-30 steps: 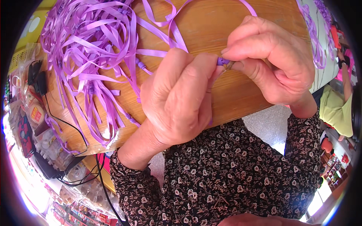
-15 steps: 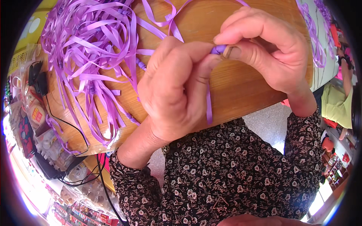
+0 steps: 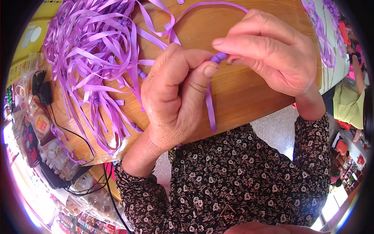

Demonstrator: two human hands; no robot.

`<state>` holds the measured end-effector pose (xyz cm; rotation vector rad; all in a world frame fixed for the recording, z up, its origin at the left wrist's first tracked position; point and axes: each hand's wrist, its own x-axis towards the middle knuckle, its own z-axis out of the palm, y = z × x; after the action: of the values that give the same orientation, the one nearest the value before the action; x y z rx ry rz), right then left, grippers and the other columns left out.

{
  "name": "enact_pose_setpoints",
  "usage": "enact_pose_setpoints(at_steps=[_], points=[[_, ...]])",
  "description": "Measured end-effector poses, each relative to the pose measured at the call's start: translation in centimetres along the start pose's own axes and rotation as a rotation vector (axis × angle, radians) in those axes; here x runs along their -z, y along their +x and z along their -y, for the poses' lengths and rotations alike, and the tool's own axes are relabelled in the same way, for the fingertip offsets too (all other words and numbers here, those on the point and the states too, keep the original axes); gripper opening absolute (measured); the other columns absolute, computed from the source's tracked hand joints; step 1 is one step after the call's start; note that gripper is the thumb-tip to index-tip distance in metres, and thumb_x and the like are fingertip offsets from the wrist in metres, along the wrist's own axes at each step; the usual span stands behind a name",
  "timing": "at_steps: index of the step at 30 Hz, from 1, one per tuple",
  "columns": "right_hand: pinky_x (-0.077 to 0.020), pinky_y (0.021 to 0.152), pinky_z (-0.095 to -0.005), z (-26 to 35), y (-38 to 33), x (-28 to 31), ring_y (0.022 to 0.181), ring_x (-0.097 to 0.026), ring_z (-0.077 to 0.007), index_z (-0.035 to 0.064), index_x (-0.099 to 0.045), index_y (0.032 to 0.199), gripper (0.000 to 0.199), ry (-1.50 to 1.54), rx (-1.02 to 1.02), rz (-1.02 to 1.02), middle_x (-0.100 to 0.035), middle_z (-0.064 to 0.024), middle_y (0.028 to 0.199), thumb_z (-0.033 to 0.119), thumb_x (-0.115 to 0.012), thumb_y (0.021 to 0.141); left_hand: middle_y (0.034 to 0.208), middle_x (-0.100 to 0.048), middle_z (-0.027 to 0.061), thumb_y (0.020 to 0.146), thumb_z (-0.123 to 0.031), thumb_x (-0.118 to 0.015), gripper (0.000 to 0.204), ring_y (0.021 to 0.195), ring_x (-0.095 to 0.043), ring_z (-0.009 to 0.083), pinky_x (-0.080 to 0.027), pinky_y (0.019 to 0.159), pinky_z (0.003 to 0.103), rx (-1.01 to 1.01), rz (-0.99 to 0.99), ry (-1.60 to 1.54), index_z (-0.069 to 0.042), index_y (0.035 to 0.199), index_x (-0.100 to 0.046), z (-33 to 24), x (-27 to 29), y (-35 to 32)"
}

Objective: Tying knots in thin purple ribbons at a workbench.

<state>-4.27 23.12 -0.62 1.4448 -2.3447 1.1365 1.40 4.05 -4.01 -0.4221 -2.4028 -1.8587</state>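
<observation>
Round varnished wooden table (image 3: 249, 93), glossy purple ribbon heap (image 3: 89, 58) far left. Left hand (image 3: 175, 97) and right hand (image 3: 269, 54) both pinch one flat purple ribbon strip (image 3: 211, 105); small bead-like piece (image 3: 219, 57) between fingertips, probably plastic.

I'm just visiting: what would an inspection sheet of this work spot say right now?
Surface: wooden tabletop, partly bare.
Job's things: purple ribbon strip pinched between both hands, one end hanging down.
Clutter: heap of purple ribbons at the left; more ribbons at the far right.
Hands: left hand and right hand each in a grip on the strip.
Cables: black cables off the table's left edge.
Surroundings: packaged goods at the left; a person in green at the right.
</observation>
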Motion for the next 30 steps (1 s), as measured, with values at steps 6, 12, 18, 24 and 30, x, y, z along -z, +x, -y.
enact_pose_setpoints(at_steps=[6, 12, 18, 24, 30], points=[[-0.0479, 0.059, -0.0277, -0.1, 0.0, 0.5, 0.070, -0.059, -0.0215, -0.0090, -0.063, 0.097, 0.033, -0.028, 0.043, -0.002, -0.060, -0.0150, 0.084, -0.004, -0.071, 0.065, 0.074, -0.048, -0.0015, 0.086, -0.002, -0.059, 0.011, 0.064, -0.043, 0.0045, -0.034, 0.057, 0.018, -0.105, 0.022, 0.023, 0.002, 0.097, -0.061, -0.1, -0.1, 0.1], [-0.0445, 0.055, -0.0286, -0.2, 0.1, 0.2, 0.065, -0.056, -0.0218, -0.0097, -0.063, 0.095, 0.034, -0.040, 0.086, 0.003, -0.058, -0.0140, 0.080, 0.002, -0.070, 0.064, 0.071, -0.055, 0.0057, 0.076, 0.003, -0.067, 0.015, 0.058, -0.046, 0.0144, -0.037, 0.052, 0.024, -0.293, -0.035, 0.144, 0.001, 0.091, -0.062, 0.3, -0.2, 0.7], [-0.0387, 0.049, -0.0289, -0.4, 0.0, -0.7, 0.060, -0.050, -0.0217, -0.0094, -0.062, 0.085, 0.032, -0.169, 0.196, -0.027, -0.054, -0.0128, 0.075, 0.004, -0.068, 0.057, 0.067, -0.050, 0.0068, 0.074, 0.005, -0.067, 0.015, 0.055, -0.046, 0.0156, -0.036, 0.047, 0.026, -0.363, -0.044, 0.283, 0.001, 0.088, -0.062, 0.6, -0.3, 0.7], [-0.0378, 0.050, -0.0322, -0.7, -1.4, -1.7, 0.060, -0.048, -0.0249, -0.0056, -0.058, 0.080, 0.026, -0.048, 0.109, -0.039, -0.050, -0.0115, 0.072, 0.004, -0.068, 0.059, 0.066, -0.042, 0.0055, 0.065, 0.005, -0.066, 0.022, 0.048, -0.044, 0.0164, -0.034, 0.040, 0.028, -0.491, -0.096, 0.355, 0.002, 0.087, -0.063, 1.7, -0.7, 0.2], [-0.0387, 0.054, -0.0333, -0.4, -1.6, -1.8, 0.063, -0.049, -0.0271, -0.0015, -0.056, 0.079, 0.018, 0.119, -0.139, 0.075, -0.051, -0.0110, 0.073, 0.012, -0.066, 0.073, 0.065, -0.040, 0.0044, 0.056, -0.002, -0.061, 0.032, 0.046, -0.043, 0.0144, -0.033, 0.039, 0.028, -0.609, -0.115, 0.474, 0.002, 0.088, -0.063, 2.3, -0.6, 0.1]])
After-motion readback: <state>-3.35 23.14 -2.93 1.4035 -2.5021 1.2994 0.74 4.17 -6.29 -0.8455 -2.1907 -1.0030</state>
